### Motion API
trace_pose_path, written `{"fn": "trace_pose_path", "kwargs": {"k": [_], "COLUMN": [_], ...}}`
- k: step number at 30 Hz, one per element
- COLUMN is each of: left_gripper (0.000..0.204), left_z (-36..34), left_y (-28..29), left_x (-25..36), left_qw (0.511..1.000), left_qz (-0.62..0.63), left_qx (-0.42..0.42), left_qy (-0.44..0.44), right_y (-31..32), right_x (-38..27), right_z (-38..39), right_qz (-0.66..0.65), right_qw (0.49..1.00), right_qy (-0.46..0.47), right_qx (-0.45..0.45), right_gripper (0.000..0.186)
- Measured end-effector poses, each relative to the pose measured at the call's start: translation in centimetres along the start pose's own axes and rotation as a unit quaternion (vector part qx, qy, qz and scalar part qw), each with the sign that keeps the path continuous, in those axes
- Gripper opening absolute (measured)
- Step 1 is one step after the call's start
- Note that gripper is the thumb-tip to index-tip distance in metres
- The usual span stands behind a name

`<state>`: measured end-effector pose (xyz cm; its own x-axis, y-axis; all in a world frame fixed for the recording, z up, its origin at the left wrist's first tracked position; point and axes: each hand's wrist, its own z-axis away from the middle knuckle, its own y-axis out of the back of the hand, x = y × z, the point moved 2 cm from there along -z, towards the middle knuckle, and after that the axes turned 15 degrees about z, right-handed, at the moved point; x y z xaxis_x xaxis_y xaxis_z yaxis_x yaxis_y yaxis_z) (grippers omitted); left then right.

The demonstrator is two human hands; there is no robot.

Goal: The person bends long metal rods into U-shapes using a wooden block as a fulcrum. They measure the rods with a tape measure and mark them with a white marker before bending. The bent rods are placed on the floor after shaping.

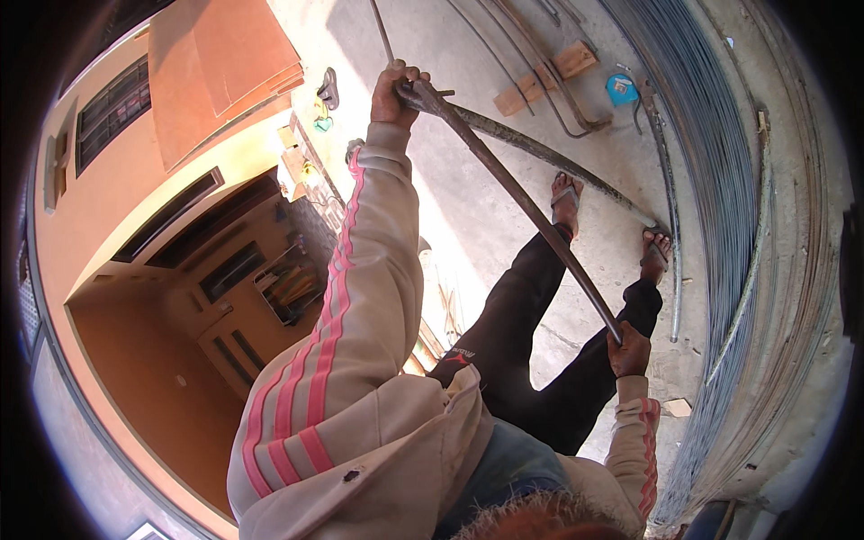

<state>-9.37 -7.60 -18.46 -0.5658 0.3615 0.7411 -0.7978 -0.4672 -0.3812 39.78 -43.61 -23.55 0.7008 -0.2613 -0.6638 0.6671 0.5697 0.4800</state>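
My left hand (395, 94) is raised at the upper middle, its fingers wrapped round a thin steel rod (382, 27) where it meets two thicker pieces. One is a long dark metal bar (517, 193), which slants down toward me from there. At its near end my right hand (629, 349) is closed round it, beside my right leg. The other is a rough metal pipe (549, 157), slanting from my left hand to the ground by my right sandalled foot (655, 249). My left foot (565, 196) stands between bar and pipe. How the pieces join is partly hidden by my fingers.
Long bundles of steel rods (720, 180) lie along the right. Ahead are bent bars across a wooden plank (546, 81) and a blue round object (621, 89). An orange building with a doorway (180, 360) and leaning brown boards (216, 72) stands at left.
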Motion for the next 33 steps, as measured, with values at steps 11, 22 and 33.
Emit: {"fn": "trace_pose_path", "kwargs": {"k": [11, 22, 33], "left_gripper": [0.009, 0.015, 0.045], "left_z": [-0.9, -0.4, 1.7], "left_y": [0.1, -0.7, 3.0], "left_x": [0.3, -0.1, 1.2], "left_qw": [1.000, 0.999, 0.994], "left_qz": [0.000, 0.022, 0.037], "left_qx": [0.004, 0.033, 0.086], "left_qy": [0.004, 0.018, 0.053], "right_y": [-3.5, 2.0, 6.0], "right_x": [2.2, -4.9, 15.7], "right_z": [-3.6, 5.7, -13.0], "right_qz": [0.017, -0.060, 0.123], "right_qw": [0.995, 0.979, 0.973], "right_qy": [-0.057, -0.139, -0.169], "right_qx": [-0.085, -0.135, 0.100], "right_gripper": [0.019, 0.024, 0.035]}}
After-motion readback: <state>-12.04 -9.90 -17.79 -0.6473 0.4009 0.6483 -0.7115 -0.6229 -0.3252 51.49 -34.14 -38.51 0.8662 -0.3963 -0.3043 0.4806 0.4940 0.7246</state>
